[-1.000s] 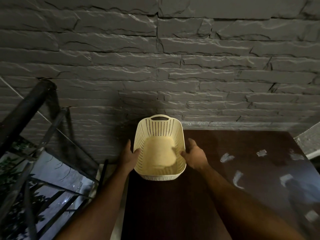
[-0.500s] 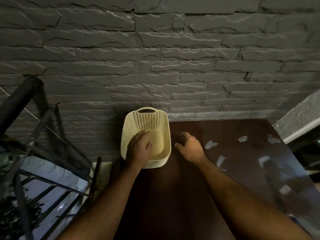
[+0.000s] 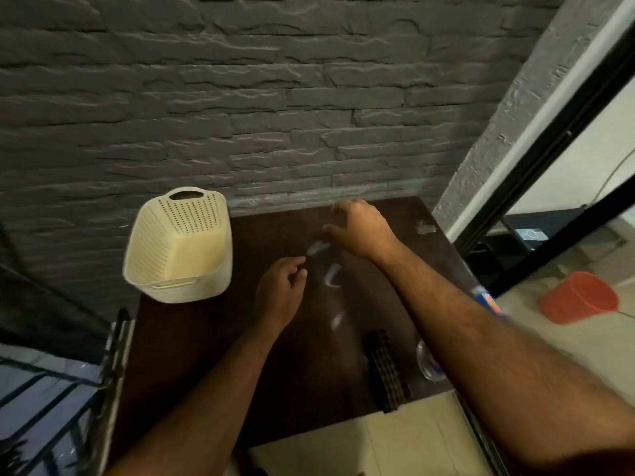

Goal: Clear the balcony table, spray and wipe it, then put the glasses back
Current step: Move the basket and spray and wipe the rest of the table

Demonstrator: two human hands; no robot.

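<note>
A cream perforated basket (image 3: pixel 178 245) stands at the far left corner of the dark wooden table (image 3: pixel 206 355). Small crumpled bits of paper lie on the top: one (image 3: pixel 318 248) between my hands, another (image 3: pixel 332 274) just below it, and one (image 3: pixel 425 228) near the far right corner. My left hand (image 3: pixel 280 290) hovers over the middle of the table with loosely curled fingers, holding nothing. My right hand (image 3: pixel 360 228) reaches over the far part of the table with spread fingers, also holding nothing. A clear glass (image 3: pixel 429 360) stands by the right edge, partly behind my right forearm.
A dark woven mat or strip (image 3: pixel 386 369) lies near the table's front right. A grey stone wall (image 3: pixel 275 97) backs the table. A black railing (image 3: pixel 68 400) runs on the left. An orange bucket (image 3: pixel 580 297) sits on the floor at the right, beside a black door frame (image 3: pixel 549 139).
Both hands left the basket, which stays at the far left corner. They moved right over the table's middle toward the paper bits, and the view swung right.
</note>
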